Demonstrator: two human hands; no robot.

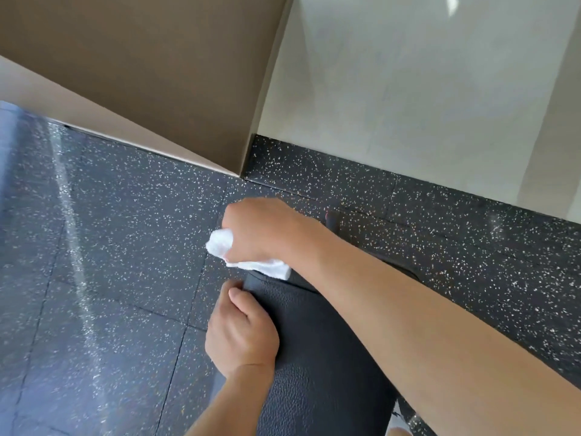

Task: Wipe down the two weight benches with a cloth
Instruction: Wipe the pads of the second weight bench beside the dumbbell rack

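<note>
Single head-mounted wide-angle view, tilted steeply down and forward, close above the bench (314, 341) end, taking in the speckled floor (110, 247) and wall base (408, 121).

**No Readable Text in View**

No words, labels, brand marks, numbers or signs are showing legibly anywhere in this head-camera view. The black padded surface (314, 341) is displaying only a pebbled grain, the white cloth (251, 259) is carrying no print or tag, and the speckled rubber floor (110, 247) and the plain walls (408, 89) are bearing no lettering.
</note>
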